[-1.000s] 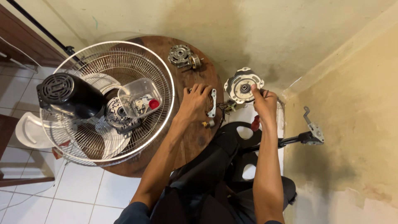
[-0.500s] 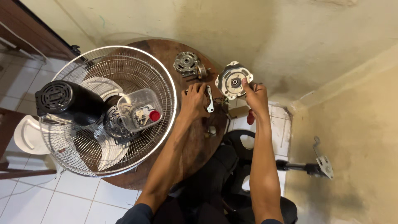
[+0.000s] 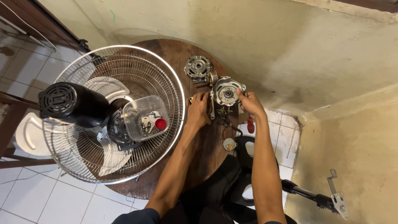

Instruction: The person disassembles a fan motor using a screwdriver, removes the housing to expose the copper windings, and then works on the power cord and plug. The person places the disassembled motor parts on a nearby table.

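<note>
In the head view, a round silver metal motor housing (image 3: 226, 92) is gripped at the round dark wooden table's (image 3: 174, 54) far edge by both hands, left (image 3: 199, 111) and right (image 3: 250, 103), and could probably slip off if loosened.

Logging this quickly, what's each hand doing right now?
Left hand: closed on the motor housing's left side.
Right hand: gripping its right edge.

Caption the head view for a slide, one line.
Both hands, left hand and right hand, hold a round metal motor housing over a round wooden table beside a wire fan guard.
</note>
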